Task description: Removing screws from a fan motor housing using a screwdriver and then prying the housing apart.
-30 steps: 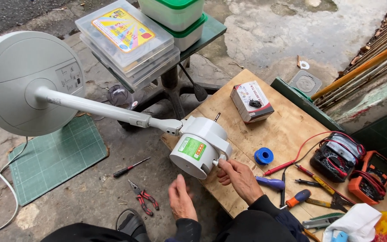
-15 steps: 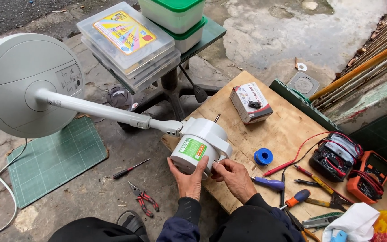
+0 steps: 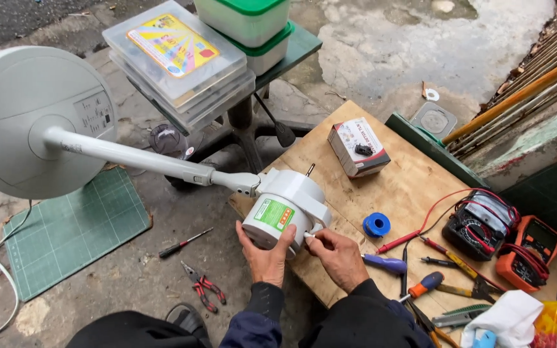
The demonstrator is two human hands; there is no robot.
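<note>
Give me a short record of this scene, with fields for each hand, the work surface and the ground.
left hand: grips the white fan motor from below
right hand: touches the motor's side
surface: wooden board with box, blue spool, two meters, screwdrivers
ground: green mat, pliers, small screwdriver
fan base: lies sideways

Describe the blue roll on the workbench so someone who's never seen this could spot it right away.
Start at the pale wooden workbench on the right. Near its middle, between the white cylindrical fan motor housing and the black multimeter with red leads, lies a small round blue spool. It is the only ring-shaped blue thing there; the other blue items are long tool handles.
</note>
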